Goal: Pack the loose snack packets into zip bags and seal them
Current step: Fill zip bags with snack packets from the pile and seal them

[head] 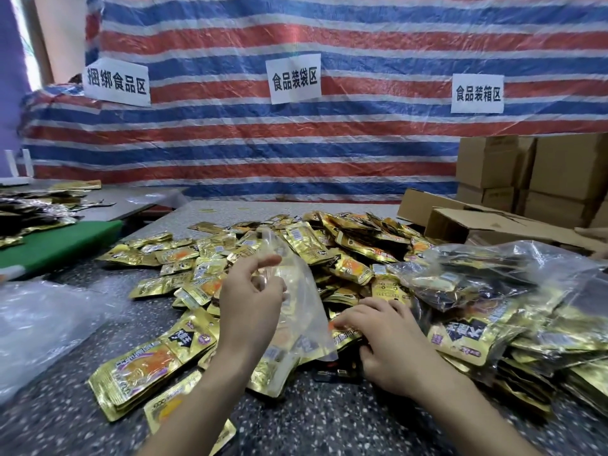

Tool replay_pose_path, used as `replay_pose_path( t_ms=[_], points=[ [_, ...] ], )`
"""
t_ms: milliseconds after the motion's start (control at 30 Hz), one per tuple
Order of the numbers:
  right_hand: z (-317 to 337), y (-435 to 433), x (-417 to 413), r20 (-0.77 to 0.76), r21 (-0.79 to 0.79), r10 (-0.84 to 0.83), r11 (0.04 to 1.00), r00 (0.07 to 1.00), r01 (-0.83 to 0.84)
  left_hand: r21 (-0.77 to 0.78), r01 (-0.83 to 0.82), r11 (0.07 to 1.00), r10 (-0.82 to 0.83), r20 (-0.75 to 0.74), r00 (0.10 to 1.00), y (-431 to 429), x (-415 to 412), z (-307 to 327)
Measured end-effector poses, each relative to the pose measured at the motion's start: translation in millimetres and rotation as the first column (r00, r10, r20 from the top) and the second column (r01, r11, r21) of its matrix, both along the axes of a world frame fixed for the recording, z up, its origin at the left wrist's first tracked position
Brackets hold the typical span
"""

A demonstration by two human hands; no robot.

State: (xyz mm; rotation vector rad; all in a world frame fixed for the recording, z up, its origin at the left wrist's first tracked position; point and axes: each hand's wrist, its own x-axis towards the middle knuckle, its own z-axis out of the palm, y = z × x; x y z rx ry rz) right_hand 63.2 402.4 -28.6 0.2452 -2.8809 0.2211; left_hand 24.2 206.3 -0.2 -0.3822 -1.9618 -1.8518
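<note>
Gold foil snack packets (306, 245) lie in a wide loose heap across the speckled table (312, 426). My left hand (250, 301) holds a clear zip bag (302, 311) upright above the heap, pinching its top edge between thumb and fingers. The bag hangs down with its lower end near the table. Just to its right, my right hand (385, 340) grips a few gold packets (345, 334) at the bag's side. Filled clear bags of packets (477, 281) lie piled on the right.
A stack of clear plastic bags (42, 320) lies at the left, beside a green board (56, 241). Cardboard boxes (487, 222) stand at the back right. A striped tarp (296, 143) with three paper signs closes the back. More packets (33, 209) cover a side table at far left.
</note>
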Motion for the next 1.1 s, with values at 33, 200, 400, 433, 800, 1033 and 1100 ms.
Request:
replay_pose_path(
  t_ms=[33,200,400,433,800,1033,1100],
  points=[
    [-0.1,1.1,0.2,-0.024,-0.013,0.002,1.0,1.0,-0.003,-0.037,0.0,0.999,-0.001,-0.023,1.0,0.4,1.3,0.2],
    [-0.3,8.7,0.4,-0.112,-0.165,0.001,0.986,0.994,-0.02,-0.107,-0.025,0.994,0.013,-0.114,0.993,2.8,4.8,-1.9],
    [3.5,13.4,-1.5,-0.317,-0.59,-0.113,0.801,0.942,-0.103,-0.065,-0.018,0.998,0.01,-0.118,0.993,3.3,4.1,-3.5],
    [5.8,14.5,-0.8,-0.309,-0.704,-0.138,0.698,0.941,-0.129,-0.051,-0.021,0.998,0.015,-0.118,0.993,2.9,3.6,-4.1],
    [29.0,18.0,4.1,-0.03,-0.934,-0.438,-0.309,0.898,-0.181,-0.166,0.013,0.986,-0.046,-0.198,0.979,12.7,5.8,-8.0],
    [36.1,10.2,12.1,-0.048,-0.839,-0.022,-0.542,0.999,-0.052,-0.296,0.071,0.953,-0.128,-0.178,0.976,19.6,7.3,-13.2],
    [36.2,7.2,13.9,-0.057,-0.827,0.063,-0.561,0.996,-0.012,-0.332,0.102,0.938,-0.157,-0.145,0.977,22.7,8.3,-14.5]
  ],
)
